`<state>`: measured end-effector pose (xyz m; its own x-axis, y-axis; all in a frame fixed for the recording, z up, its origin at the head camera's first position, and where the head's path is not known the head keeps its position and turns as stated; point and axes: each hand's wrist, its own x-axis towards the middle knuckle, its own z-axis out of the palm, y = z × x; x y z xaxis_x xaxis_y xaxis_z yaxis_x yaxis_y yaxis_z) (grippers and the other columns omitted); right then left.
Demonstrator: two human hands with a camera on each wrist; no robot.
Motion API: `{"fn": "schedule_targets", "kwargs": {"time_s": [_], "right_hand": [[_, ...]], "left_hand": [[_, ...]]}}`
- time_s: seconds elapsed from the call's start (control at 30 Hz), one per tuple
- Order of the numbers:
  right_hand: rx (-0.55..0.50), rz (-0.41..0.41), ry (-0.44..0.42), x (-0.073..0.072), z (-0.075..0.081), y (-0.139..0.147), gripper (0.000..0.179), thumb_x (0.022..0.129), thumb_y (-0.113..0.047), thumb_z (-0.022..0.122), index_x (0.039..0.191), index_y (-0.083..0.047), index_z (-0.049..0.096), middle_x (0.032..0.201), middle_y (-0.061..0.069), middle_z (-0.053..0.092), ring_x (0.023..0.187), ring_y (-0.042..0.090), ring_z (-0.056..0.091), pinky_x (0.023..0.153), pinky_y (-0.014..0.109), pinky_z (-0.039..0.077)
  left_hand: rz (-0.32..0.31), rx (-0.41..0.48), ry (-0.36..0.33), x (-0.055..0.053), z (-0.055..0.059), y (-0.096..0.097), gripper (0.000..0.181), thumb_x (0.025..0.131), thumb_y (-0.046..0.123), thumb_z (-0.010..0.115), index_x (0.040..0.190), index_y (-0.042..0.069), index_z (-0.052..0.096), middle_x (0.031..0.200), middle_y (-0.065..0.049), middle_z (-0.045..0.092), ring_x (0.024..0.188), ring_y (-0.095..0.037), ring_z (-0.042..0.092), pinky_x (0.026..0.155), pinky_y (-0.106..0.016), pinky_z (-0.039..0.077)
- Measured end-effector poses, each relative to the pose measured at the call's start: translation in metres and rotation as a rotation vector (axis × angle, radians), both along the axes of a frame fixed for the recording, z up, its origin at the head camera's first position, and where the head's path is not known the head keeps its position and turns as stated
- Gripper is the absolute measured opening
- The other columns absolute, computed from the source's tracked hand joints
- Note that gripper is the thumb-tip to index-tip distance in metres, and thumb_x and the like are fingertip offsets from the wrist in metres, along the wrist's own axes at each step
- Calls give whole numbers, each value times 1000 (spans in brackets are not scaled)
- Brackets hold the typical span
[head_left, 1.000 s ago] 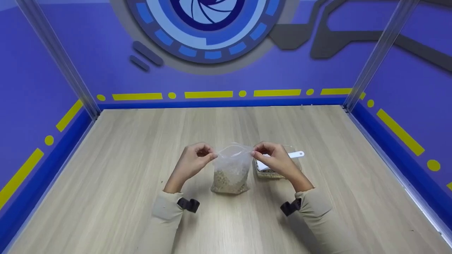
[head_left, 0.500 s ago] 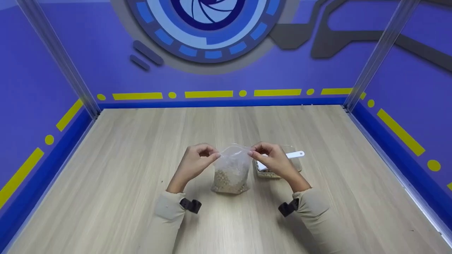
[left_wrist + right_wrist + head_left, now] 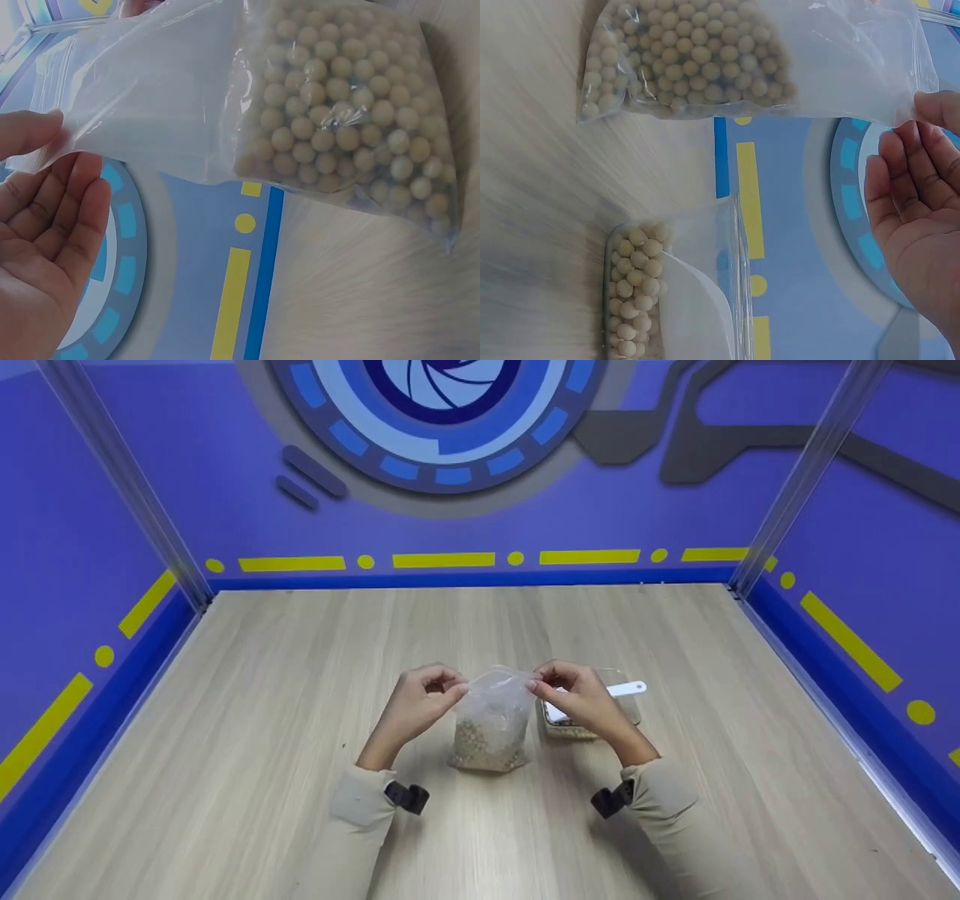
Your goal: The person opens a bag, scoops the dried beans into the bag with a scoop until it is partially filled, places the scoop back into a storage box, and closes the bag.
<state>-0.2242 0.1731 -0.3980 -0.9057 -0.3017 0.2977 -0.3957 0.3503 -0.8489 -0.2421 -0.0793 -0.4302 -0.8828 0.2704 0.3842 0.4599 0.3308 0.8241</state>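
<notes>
A clear zip bag (image 3: 491,727) stands upright on the table, its lower part filled with small round beige balls (image 3: 337,97). My left hand (image 3: 421,701) pinches the bag's top left corner between thumb and fingers. At the top right corner my right hand (image 3: 574,697) pinches the plastic the same way. The bag's mouth shows a curved gap between the two hands in the head view. Both wrist views show the bag's upper part without balls, and the corner held between thumb and index finger.
Just right of the bag, partly behind my right hand, stands a clear container (image 3: 739,277) with more beige balls. A white scoop (image 3: 630,688) lies in it, handle over the rim. Blue-purple panels (image 3: 480,532) border the wooden table (image 3: 300,660).
Both hands have come slightly closer together, and the bag's mouth has narrowed. The bag's base, the container and the scoop stay in place.
</notes>
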Motion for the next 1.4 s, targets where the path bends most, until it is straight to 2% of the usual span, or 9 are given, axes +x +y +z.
{"fn": "schedule_targets", "kwargs": {"time_s": [0.13, 0.27, 0.37, 0.53, 0.6, 0.83, 1.0, 1.17, 1.4], "right_hand": [[-1, 16, -16, -2, 0, -1, 14, 89, -3, 64, 94, 10, 67, 90, 19, 67, 75, 4, 56, 66, 18, 45], [-11, 14, -2, -2, -1, -4, 14, 88, -2, 65, 90, 11, 66, 90, 22, 68, 75, 2, 57, 67, 18, 46], [-17, -1, 27, -1, -2, -5, 12, 88, -1, 65, 87, 11, 66, 88, 22, 68, 74, 2, 57, 68, 20, 47], [-15, -16, 67, 1, -2, -8, 11, 88, 0, 65, 84, 10, 65, 80, 15, 65, 72, 3, 53, 66, 20, 46], [-16, -19, 64, 1, -2, -8, 11, 88, 0, 65, 84, 10, 65, 78, 13, 64, 71, 3, 52, 65, 19, 45], [-35, -1, 1, -1, -6, -8, 12, 89, -2, 64, 88, 11, 65, 80, 10, 63, 70, 4, 52, 63, 16, 43], [-53, 24, -51, -4, -9, -8, 16, 88, -3, 65, 95, 10, 66, 82, 5, 63, 70, 4, 52, 61, 16, 42], [-73, 23, -46, -4, -10, -11, 17, 88, -3, 65, 95, 12, 66, 80, 4, 62, 67, 2, 50, 59, 16, 40], [-88, -14, -30, -3, -10, -15, 14, 86, -1, 67, 90, 12, 67, 76, 2, 60, 64, 1, 47, 57, 16, 38]], "left_hand": [[-15, 4, -25, 0, 0, 2, 6, 86, 12, 69, 89, 9, 72, 85, -3, 68, 79, -12, 62, 75, -25, 51], [-12, 6, -25, 0, 0, 4, 5, 86, 13, 70, 87, 10, 73, 83, -3, 69, 75, -11, 59, 69, -24, 49], [3, 1, 6, 0, 0, 5, 5, 86, 14, 70, 84, 10, 73, 79, -1, 68, 71, -10, 56, 66, -23, 46], [25, -12, 100, -1, -2, 7, 6, 85, 12, 71, 81, 7, 72, 75, -1, 67, 70, -8, 55, 67, -24, 46], [30, -14, 114, -1, -3, 7, 6, 85, 11, 71, 80, 7, 72, 75, -1, 67, 70, -8, 55, 68, -24, 46], [29, 7, 33, -1, -5, 7, 5, 86, 11, 70, 84, 7, 71, 80, -4, 67, 73, -11, 55, 69, -24, 46], [-6, 16, 1, -1, -6, 9, 7, 87, 14, 69, 89, 7, 72, 88, -5, 70, 85, -16, 65, 80, -32, 53], [-22, 16, -3, -2, -6, 11, 8, 87, 15, 69, 89, 8, 73, 88, -5, 71, 88, -19, 67, 84, -40, 53], [-21, 10, 15, -2, -5, 10, 6, 87, 15, 70, 86, 11, 74, 83, -2, 72, 85, -17, 68, 85, -40, 54]]}}
